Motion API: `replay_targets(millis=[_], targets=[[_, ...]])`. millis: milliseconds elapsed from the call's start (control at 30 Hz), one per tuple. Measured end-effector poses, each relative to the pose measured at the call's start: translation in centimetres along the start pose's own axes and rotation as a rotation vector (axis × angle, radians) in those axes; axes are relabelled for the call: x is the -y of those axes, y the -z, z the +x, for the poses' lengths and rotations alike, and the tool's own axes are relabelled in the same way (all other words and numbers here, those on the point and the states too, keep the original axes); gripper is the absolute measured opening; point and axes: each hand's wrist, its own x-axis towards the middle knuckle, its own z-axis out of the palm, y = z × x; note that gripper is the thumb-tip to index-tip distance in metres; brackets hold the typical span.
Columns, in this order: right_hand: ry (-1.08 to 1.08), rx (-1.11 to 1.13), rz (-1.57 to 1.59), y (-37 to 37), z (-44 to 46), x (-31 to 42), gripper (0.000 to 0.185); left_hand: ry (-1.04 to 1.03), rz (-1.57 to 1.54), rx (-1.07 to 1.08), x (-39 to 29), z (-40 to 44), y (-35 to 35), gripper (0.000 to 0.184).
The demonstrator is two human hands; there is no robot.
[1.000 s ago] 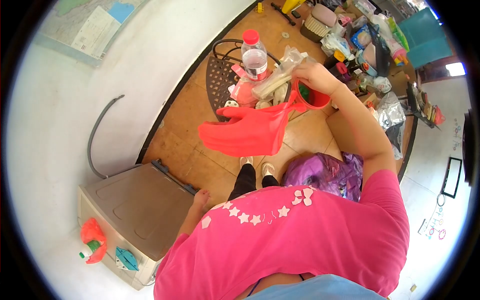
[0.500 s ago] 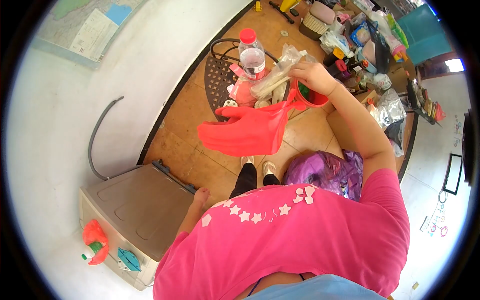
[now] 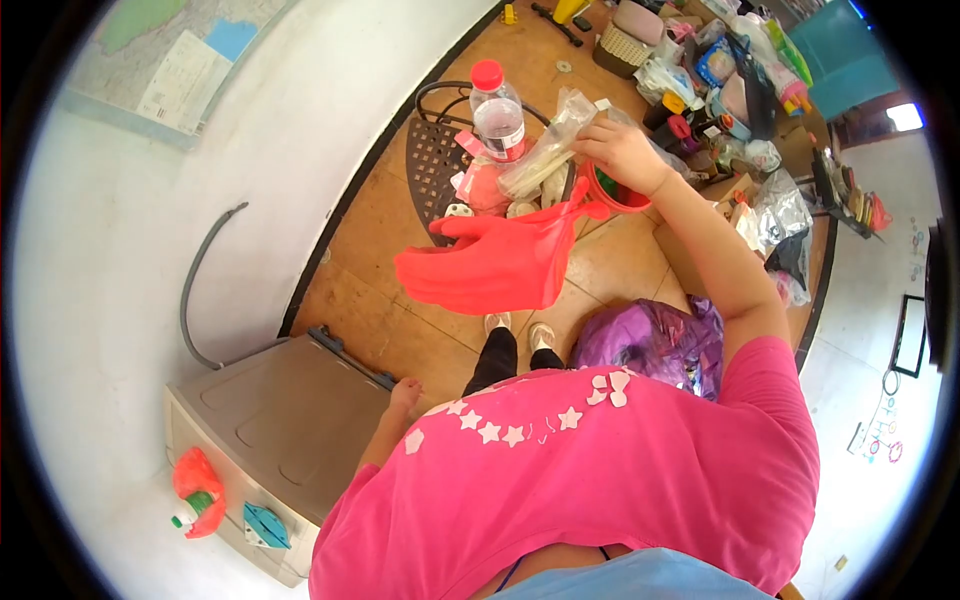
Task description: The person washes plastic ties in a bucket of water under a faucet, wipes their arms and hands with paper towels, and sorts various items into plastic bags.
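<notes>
My right hand [image 3: 625, 158] reaches over a stool, its fingers pinched at the end of a clear plastic bag [image 3: 545, 160] that holds pale sticks. Just below that hand is a red cup [image 3: 628, 197] with something green inside. A red rubber glove [image 3: 485, 268] extends in front of the stool, its narrow end close to the cup; what supports it I cannot make out. My left hand [image 3: 405, 393] hangs low beside the brown-lidded machine, holding nothing visible, its fingers loosely apart. A red-capped bottle [image 3: 498, 115] stands upright on the stool beside the bag.
The dark perforated stool [image 3: 430, 165] also carries pink items. A purple bag [image 3: 640, 345] lies on the floor by my feet. Boxes, bags and a woven basket [image 3: 622, 52] crowd the far right. The machine [image 3: 280, 420] stands against the left wall.
The view has shifted slightly. My right hand remains at the bag's end, and the glove and left hand keep nearly the same places.
</notes>
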Motion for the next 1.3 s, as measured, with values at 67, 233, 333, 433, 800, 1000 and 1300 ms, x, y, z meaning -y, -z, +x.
replay_targets(millis=[67,233,333,433,800,1000,1300], targets=[[-0.001,-0.012,0.012,-0.1,-0.2,0.0,0.027,0.009,0.007,-0.001,-0.5,-0.4,0.0,0.025],[0.013,-0.024,0.015,0.1,-0.3,0.2,0.032,-0.007,-0.046,0.034,-1.0,-0.6,0.3,0.025],[-0.015,-0.036,-0.006,0.8,-0.8,0.9,0.035,-0.036,-0.018,0.043,1.0,1.2,-0.1,0.024],[-0.027,-0.130,-0.077,1.9,-1.4,1.6,0.037,-0.054,-0.055,0.071,1.4,2.1,0.0,0.023],[-0.589,-0.249,0.005,3.1,-17.1,6.7,0.030,-0.204,0.208,0.229,-3.5,5.7,-2.2,0.026],[-1.051,-0.116,0.065,-0.5,-32.2,9.5,0.037,-0.229,0.332,0.265,-12.8,5.2,-7.0,0.025],[-1.664,-0.125,0.211,-3.4,-50.1,5.7,0.050,-0.323,0.457,0.266,-27.6,6.5,-18.0,0.024]])
